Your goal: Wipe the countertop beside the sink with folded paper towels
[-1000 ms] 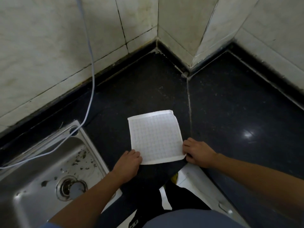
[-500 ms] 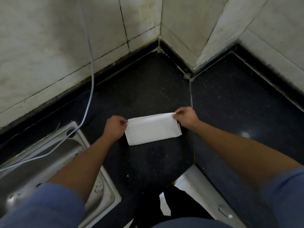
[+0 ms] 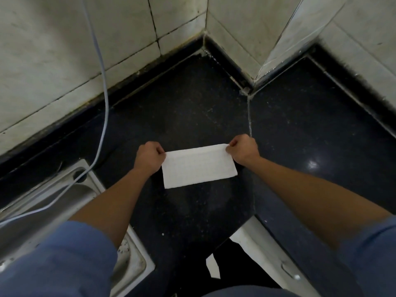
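A white paper towel (image 3: 199, 167), folded in half into a wide rectangle, lies on the dark speckled countertop (image 3: 192, 112) in the corner. My left hand (image 3: 149, 157) pinches its far left corner with curled fingers. My right hand (image 3: 243, 151) pinches the far right corner the same way. The towel's near edge rests flat on the counter. The steel sink (image 3: 64, 202) sits to the left, partly hidden by my left arm.
A pale cable (image 3: 102, 82) hangs down the tiled wall (image 3: 53, 50) and runs over the sink's rim. A grout seam (image 3: 249, 116) splits the counter beside my right hand. White cabinet fronts (image 3: 257, 247) show below the counter's front edge.
A second ago the towel lay unfolded and I held its near corners. I carried those corners away from me, folding the sheet in half. Since half a second ago little has shifted.
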Motion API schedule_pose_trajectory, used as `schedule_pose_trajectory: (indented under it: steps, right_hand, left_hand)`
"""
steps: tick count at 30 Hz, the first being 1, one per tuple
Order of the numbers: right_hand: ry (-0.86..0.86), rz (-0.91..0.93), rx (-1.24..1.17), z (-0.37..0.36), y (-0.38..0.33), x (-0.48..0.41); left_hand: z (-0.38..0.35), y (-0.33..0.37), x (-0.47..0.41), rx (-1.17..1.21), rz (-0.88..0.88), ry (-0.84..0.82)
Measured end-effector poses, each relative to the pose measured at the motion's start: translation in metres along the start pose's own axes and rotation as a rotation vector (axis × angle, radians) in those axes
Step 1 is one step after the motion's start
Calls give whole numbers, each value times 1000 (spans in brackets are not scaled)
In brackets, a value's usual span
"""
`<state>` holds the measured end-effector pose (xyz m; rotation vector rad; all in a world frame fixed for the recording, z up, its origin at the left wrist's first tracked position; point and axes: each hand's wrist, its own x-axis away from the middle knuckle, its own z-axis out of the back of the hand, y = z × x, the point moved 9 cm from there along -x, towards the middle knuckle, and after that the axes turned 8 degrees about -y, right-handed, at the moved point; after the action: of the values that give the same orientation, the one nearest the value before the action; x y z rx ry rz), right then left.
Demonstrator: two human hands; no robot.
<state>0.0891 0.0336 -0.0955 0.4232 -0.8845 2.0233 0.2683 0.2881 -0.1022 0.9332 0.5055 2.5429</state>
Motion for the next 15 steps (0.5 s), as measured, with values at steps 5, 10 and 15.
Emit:
schedule_pose_trajectory:
  steps: [5, 10, 15]
  right_hand:
    - [25, 67, 222, 10, -13, 9]
    - [-26, 480, 410, -25, -52, 53]
    - [-198, 345, 355, -52, 1, 67]
  left_hand:
    - [4, 15, 14, -163, -54, 77]
    - [-29, 64, 58, -260, -334, 54]
    - [-65, 35, 80, -350, -278, -71]
